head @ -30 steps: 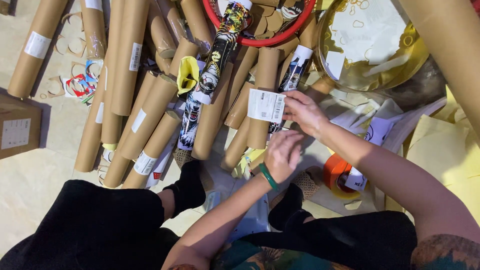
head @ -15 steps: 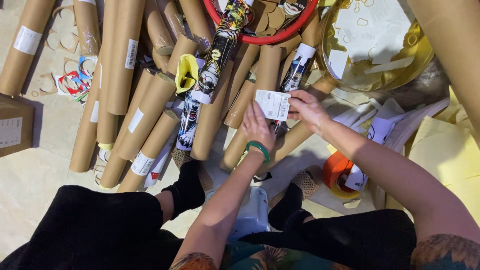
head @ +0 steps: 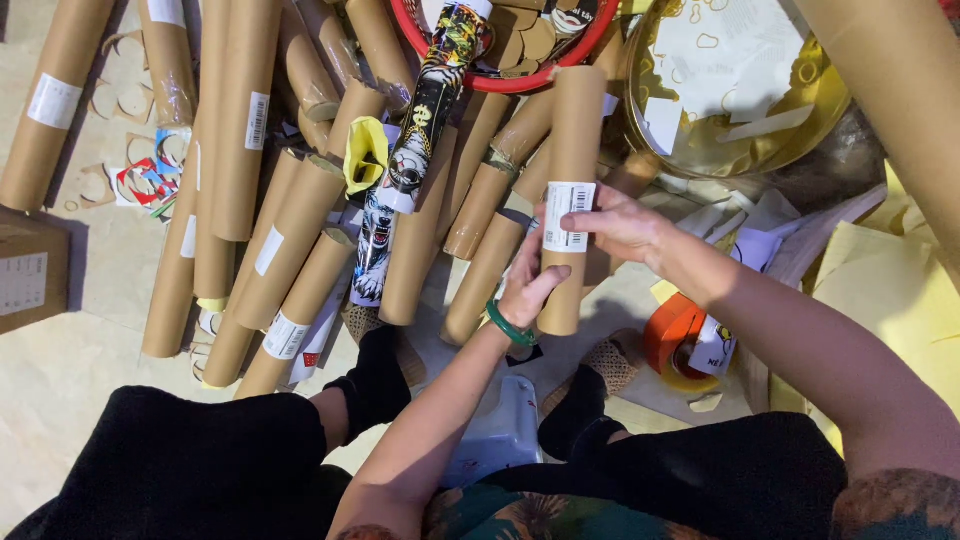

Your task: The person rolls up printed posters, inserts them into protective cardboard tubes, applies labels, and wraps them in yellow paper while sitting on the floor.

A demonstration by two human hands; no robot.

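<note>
Brown cardboard tube now up off the pile and held between both hands — a second ago only a loose white barcode label showed at the fingertips, no tube lifted. Label now lying on the tube's mid-section, white against brown, looking stuck or being pressed flat; full adhesion not clear.

Right hand closed round the tube from the right side, fingers curled over the label's edge. Left hand, green bangle at the wrist, wrapped round the tube's lower part from the left, thumb up along it. Both grips firm, neither hand spread open.

Tube standing roughly upright in view, upper end near the red hoop, lower end above the floor between the knees.

Around: heap of similar kraft tubes, several already labelled; one printed tube with a tiger-like pattern; yellow crumpled piece; gold-coloured round tray of backing scraps; orange tape roll just right of the hands; cardboard box far left.

Judgement — labelling of this tube under way, pressing-down stage.
</note>
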